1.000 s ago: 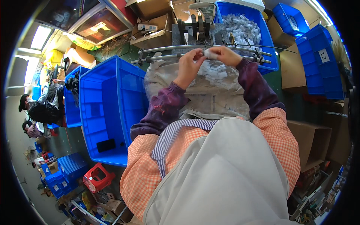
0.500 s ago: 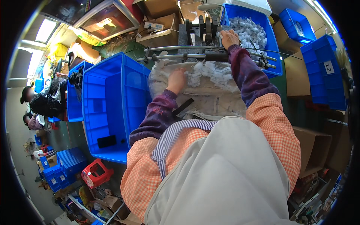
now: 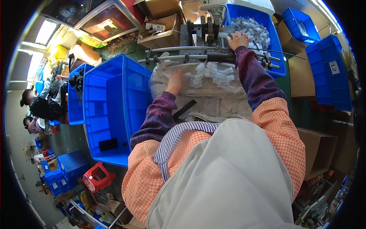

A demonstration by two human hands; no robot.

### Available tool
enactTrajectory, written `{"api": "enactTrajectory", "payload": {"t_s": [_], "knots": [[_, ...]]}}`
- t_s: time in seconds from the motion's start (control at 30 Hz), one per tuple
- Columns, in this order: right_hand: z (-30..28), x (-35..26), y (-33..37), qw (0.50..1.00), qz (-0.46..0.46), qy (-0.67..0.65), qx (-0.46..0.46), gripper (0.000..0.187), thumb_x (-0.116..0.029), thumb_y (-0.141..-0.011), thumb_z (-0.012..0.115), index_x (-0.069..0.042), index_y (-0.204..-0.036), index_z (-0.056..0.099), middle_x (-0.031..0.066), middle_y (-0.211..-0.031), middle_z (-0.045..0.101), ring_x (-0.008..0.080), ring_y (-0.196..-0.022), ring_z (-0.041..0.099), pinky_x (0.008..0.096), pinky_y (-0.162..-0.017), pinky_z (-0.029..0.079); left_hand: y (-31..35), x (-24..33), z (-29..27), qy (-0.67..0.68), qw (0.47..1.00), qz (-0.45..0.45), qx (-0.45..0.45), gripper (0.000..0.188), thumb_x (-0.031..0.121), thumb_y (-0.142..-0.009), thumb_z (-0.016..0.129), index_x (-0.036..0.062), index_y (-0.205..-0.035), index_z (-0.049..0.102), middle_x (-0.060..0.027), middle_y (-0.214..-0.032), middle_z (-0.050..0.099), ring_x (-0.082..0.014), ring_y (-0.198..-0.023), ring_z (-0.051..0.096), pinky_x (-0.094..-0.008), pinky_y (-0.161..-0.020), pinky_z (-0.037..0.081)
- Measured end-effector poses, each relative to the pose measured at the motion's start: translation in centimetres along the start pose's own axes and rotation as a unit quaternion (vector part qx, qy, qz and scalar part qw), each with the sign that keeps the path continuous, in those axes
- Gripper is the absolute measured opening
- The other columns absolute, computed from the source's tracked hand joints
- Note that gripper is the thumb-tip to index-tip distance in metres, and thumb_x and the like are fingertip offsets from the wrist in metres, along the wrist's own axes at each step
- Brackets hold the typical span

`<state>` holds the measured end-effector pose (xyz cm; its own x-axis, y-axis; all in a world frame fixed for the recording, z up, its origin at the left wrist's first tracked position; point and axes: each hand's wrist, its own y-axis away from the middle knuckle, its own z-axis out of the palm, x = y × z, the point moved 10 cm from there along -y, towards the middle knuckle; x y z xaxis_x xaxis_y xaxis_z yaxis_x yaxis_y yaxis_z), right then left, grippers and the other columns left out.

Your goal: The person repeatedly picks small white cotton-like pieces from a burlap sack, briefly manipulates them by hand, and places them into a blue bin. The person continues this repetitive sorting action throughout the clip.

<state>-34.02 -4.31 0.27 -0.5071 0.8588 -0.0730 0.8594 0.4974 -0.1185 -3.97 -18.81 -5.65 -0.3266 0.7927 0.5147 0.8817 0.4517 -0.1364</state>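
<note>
My right hand [image 3: 238, 41] is at the far side of the bench, beside a dark metal machine with wheels [image 3: 210, 30]. Its fingers are closed on what looks like a small white bristle brush [image 3: 223, 35], whose tip points at the machine. Over the cloth-and-plastic-covered surface [image 3: 213, 100] nearer me hovers my left hand [image 3: 176, 82], smeared by motion, so its fingers cannot be read. Close to its right lies a loose pile of similar white bristle pieces [image 3: 215, 74]. Two metal rods [image 3: 177, 58] run across between the machine and that pile.
Behind my right hand stands a blue bin of white bristle pieces [image 3: 249, 28]. A deep blue crate [image 3: 105, 110] with a black flat object in it sits at my left. Cardboard boxes [image 3: 162, 32] are at the back; a red stool [image 3: 99, 177] stands lower left. People sit far left.
My right hand has shifted slightly to the right, and the white brush now shows at its fingertips. My left hand has drifted a little to the left, away from the pile.
</note>
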Motion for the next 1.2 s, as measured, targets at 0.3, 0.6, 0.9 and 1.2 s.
{"api": "enactTrajectory", "payload": {"t_s": [0.3,0.6,0.9,1.2], "knots": [[0.4,-4.1,1.3,0.996,-0.06,-0.046,0.055,0.031,-0.032,-0.08,0.049,-0.013,-0.099,0.064,0.0083,-0.11,0.053,0.0292,-0.112,0.037,0.0468,-0.092,0.024,-0.3,-2.2,-1.7,0.123,0.991,-0.018,0.049,0.015,0.002,-0.077,0.058,0.0008,-0.091,0.06,-0.0126,-0.079,0.064,-0.0231,-0.074,0.063,-0.0311,-0.066,0.048],[-0.2,-6.9,1.8,0.996,-0.069,-0.043,0.038,0.029,-0.027,-0.08,0.047,-0.012,-0.1,0.062,0.0091,-0.106,0.055,0.0281,-0.112,0.04,0.0473,-0.093,0.024,0.3,-0.9,-6.6,0.14,0.987,0.015,0.073,0.015,-0.001,-0.08,0.053,0.0001,-0.094,0.058,-0.01,-0.079,0.063,-0.0176,-0.07,0.062,-0.0276,-0.064,0.048],[2.1,0.8,-1.6,0.996,-0.053,-0.069,-0.008,0.025,-0.024,-0.08,0.048,-0.013,-0.096,0.062,0.0116,-0.108,0.059,0.027,-0.101,0.057,0.0439,-0.085,0.038,0.1,2.7,-8.9,0.237,0.971,0.0,0.032,0.013,-0.001,-0.084,0.05,-0.0012,-0.095,0.057,-0.0062,-0.079,0.062,-0.0128,-0.073,0.063,-0.0235,-0.065,0.05],[-5.6,7.4,0.3,0.988,-0.004,-0.093,0.122,0.032,-0.03,-0.079,0.053,-0.009,-0.103,0.058,0.0163,-0.099,0.062,0.0293,-0.087,0.062,0.0436,-0.076,0.045,-2.5,12.6,-8.2,0.255,0.963,0.066,0.053,0.009,-0.002,-0.082,0.053,-0.003,-0.09,0.057,-0.0104,-0.081,0.061,-0.0171,-0.071,0.064,-0.0256,-0.063,0.049]]}}
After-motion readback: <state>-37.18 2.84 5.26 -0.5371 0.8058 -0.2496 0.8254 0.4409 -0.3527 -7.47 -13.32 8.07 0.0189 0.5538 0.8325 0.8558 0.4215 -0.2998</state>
